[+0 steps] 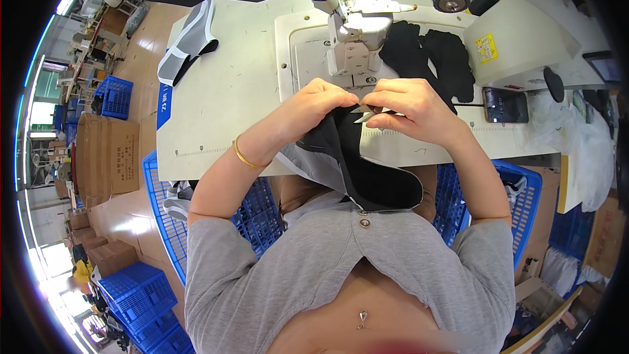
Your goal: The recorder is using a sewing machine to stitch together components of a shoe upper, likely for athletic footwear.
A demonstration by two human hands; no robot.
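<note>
My left hand (321,102) is closed, pinching the upper end of a black and grey fabric piece (379,180). The piece hangs over the table's front edge onto my lap, its black side showing with a thin light edge. My right hand (414,109) is closed around small pale pointed thread snips (368,117), mostly hidden by the fingers. Their tips lie beside the fabric's top edge, close to my left fingertips. Just beyond both hands stands the sewing machine head (354,52), its needle area lit.
Black fabric pieces (426,56) lie right of the machine. A grey and white piece (190,42) sits on the table's left end. At the right is a phone (505,105). Blue baskets (160,210) flank my lap. Cardboard boxes (108,160) stand on the floor at left.
</note>
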